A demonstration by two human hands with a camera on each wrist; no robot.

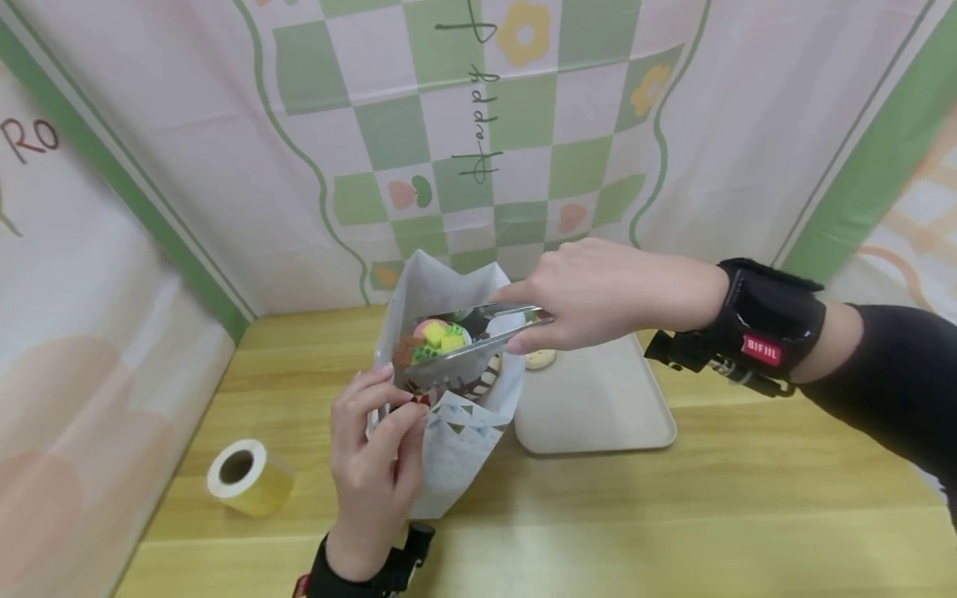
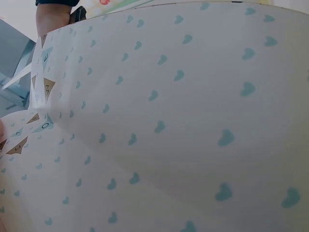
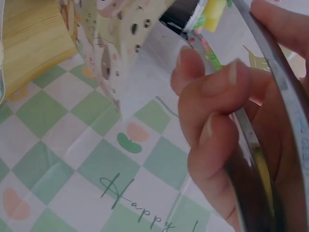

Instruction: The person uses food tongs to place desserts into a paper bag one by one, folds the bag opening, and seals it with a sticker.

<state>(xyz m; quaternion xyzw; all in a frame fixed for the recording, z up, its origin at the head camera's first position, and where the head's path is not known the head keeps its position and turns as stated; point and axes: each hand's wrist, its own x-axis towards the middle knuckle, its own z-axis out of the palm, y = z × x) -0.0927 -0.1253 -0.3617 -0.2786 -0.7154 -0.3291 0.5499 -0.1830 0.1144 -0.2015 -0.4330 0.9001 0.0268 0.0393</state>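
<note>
wood-grain table [image 1: 673, 515]; checkered drape [image 1: 523, 166] behind; left grip [image 1: 377, 457] pinches paper bag [image 1: 456, 461]; right grip [image 1: 598, 291] holds metal tongs [image 1: 469, 354]

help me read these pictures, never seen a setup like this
No robot here: a person works bare-handed. The wide picture is from a camera on the head, the other two from one on each wrist. The left hand pinches the rim of a paper bag. The right hand holds metal tongs around a yellow-topped, cake-like item in the bag's open mouth. On the wood-look table are a pale tray with a round biscuit, and a roll, perhaps of labels.
</note>
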